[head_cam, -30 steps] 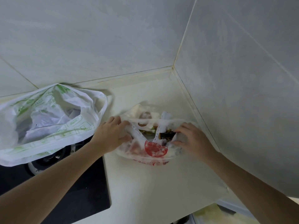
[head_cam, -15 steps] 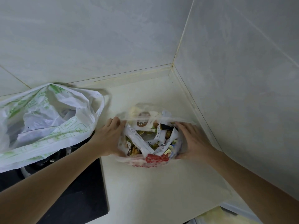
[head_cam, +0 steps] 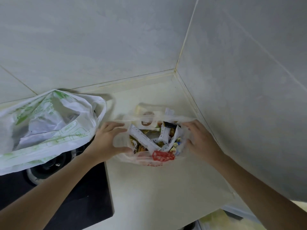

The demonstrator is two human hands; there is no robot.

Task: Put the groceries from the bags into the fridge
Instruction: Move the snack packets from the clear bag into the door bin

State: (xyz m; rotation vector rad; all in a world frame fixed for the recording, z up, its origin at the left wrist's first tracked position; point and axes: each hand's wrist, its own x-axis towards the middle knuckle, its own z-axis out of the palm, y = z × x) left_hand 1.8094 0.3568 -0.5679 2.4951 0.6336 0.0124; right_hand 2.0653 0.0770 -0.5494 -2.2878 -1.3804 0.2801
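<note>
A clear plastic bag with red print lies on the cream countertop near the wall corner. Its mouth gapes upward and shows white stick packets, gold-wrapped snacks and a round brown label. My left hand lies against the bag's left side, fingers spread and thumb low. On the right side my right hand does the same. Both hands hold the mouth apart, and thin film partly covers their fingertips. A white bag with green print sits to the left, its top open. The fridge is out of view.
The white bag rests partly on a black hob, over a burner. Grey tiled walls meet in a corner just behind and to the right of the clear bag. The counter's front edge runs at the lower right.
My hands have moved apart and their fingers have spread, so the clear bag's mouth is wider and more of the packets show. The white bag has not moved.
</note>
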